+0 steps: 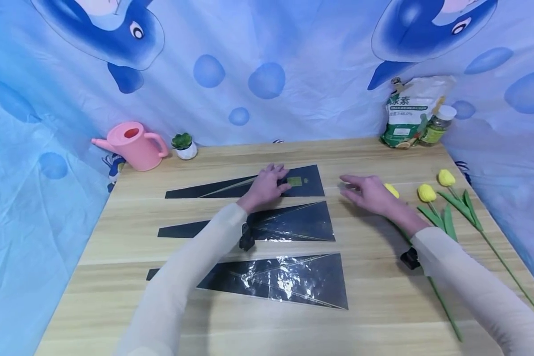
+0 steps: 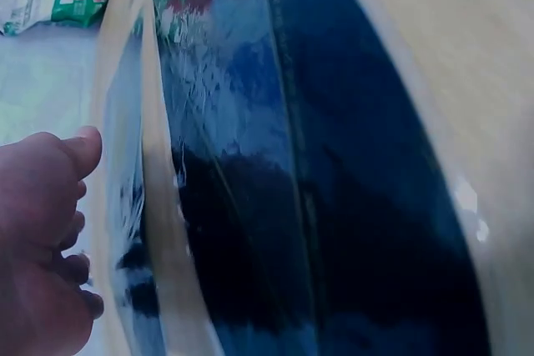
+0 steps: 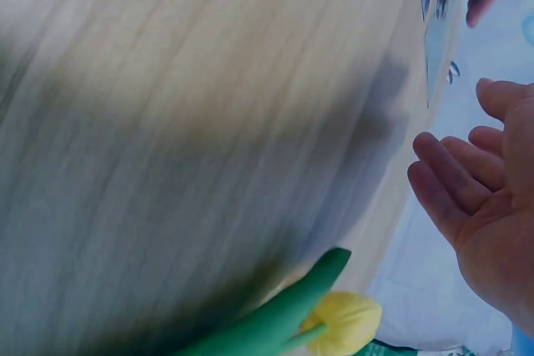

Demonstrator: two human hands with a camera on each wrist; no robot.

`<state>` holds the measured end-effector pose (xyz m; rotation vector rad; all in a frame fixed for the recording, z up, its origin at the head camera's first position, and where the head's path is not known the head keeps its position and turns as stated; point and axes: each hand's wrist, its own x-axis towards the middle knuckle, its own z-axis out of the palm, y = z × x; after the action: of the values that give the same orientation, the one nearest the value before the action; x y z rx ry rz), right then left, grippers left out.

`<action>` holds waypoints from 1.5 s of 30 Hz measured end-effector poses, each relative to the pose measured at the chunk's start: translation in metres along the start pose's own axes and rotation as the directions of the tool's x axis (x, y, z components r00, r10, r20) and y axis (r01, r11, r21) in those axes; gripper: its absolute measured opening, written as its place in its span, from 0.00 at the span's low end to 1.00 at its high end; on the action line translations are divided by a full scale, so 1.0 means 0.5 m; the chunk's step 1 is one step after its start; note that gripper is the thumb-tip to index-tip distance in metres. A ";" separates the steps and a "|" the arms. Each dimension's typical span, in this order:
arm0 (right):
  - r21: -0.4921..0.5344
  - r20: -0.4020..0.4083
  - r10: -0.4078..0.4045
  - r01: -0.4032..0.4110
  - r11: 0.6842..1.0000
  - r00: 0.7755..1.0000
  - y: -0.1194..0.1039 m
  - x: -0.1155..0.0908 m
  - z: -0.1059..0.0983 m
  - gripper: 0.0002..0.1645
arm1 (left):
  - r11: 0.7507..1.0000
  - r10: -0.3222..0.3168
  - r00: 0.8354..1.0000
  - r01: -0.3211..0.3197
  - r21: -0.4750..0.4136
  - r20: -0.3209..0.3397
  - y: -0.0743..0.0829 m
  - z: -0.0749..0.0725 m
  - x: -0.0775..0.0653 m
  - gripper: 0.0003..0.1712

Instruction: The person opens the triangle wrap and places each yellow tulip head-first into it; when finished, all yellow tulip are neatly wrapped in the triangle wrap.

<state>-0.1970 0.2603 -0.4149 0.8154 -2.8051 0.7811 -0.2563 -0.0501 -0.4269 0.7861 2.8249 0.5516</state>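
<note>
Three black tapered sleeves of glossy film, their wide ends to the right, lie in a row on the wooden table (image 1: 115,296): a far sleeve (image 1: 310,180), a middle sleeve (image 1: 304,222) and a near sleeve (image 1: 293,282). My left hand (image 1: 267,185) is over the far sleeve, its fingers relaxed and overlapping it in the head view. Right of that sleeve, my right hand (image 1: 367,193) is held above the table with loosely bent fingers and nothing in them. A yellow tulip (image 3: 346,323) lies below the right hand, partly hidden by that forearm.
Two more tulips, a middle tulip (image 1: 426,193) and an outer tulip (image 1: 446,177), lie along the right edge. A pink watering can (image 1: 135,148) and a small potted succulent (image 1: 187,151) stand back left. At the back right are a green-and-white bag (image 1: 407,113) and a white-lidded jar (image 1: 435,128).
</note>
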 end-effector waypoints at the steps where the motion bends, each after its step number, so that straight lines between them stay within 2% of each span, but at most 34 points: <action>1: 0.010 -0.002 0.000 0.000 1.000 1.000 -0.001 0.002 0.003 0.25 | 1.000 -0.001 1.000 0.001 0.011 0.006 0.001 0.003 0.004 0.33; 10: 0.061 0.020 0.018 -0.019 0.998 1.000 -0.007 0.009 0.008 0.24 | 0.999 -0.018 0.998 0.016 0.031 0.059 -0.005 0.023 0.016 0.34; 17: 0.073 0.037 0.029 -0.031 0.997 0.999 -0.011 0.017 0.005 0.25 | 0.999 -0.031 0.999 0.030 0.017 0.042 -0.008 0.035 0.022 0.31; 22: 0.113 0.070 0.082 -0.090 0.990 0.994 -0.012 0.026 0.007 0.26 | 0.999 -0.046 0.998 0.045 0.023 0.035 -0.006 0.040 0.027 0.30; 28: 0.183 0.033 0.165 -0.168 0.969 0.986 -0.013 0.043 0.020 0.25 | 0.997 -0.066 0.998 0.067 -0.043 0.019 -0.005 0.045 0.029 0.28; 33: 0.230 0.030 0.224 -0.225 0.947 0.974 -0.006 0.052 0.031 0.24 | 0.990 -0.080 0.996 0.076 -0.117 -0.030 -0.004 0.051 0.029 0.25; 35: 0.230 0.037 0.229 -0.231 0.945 0.973 -0.005 0.054 0.032 0.24 | 0.983 -0.087 0.994 0.075 -0.170 -0.060 -0.004 0.052 0.028 0.23; 37: 0.227 0.042 0.236 -0.239 0.944 0.971 -0.004 0.053 0.029 0.25 | 0.965 -0.099 0.990 0.071 -0.254 -0.100 -0.004 0.052 0.027 0.21; 41: 0.221 0.037 0.240 -0.242 0.945 0.970 -0.002 0.048 0.019 0.25 | 0.908 -0.138 0.971 0.046 -0.417 -0.194 -0.010 0.052 0.024 0.18; 43: 0.215 0.022 0.238 -0.237 0.947 0.971 -0.001 0.043 0.012 0.25 | 0.888 -0.158 0.961 0.038 -0.459 -0.226 -0.012 0.052 0.023 0.17; 45: 0.207 0.005 0.240 -0.235 0.950 0.971 0.002 0.033 0.002 0.24 | 0.880 -0.170 0.956 0.037 -0.473 -0.241 -0.010 0.053 0.023 0.17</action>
<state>-0.2115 0.2528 -0.4124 0.4932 -2.8720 1.1262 -0.2621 -0.0400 -0.4537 0.4871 2.7562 1.3498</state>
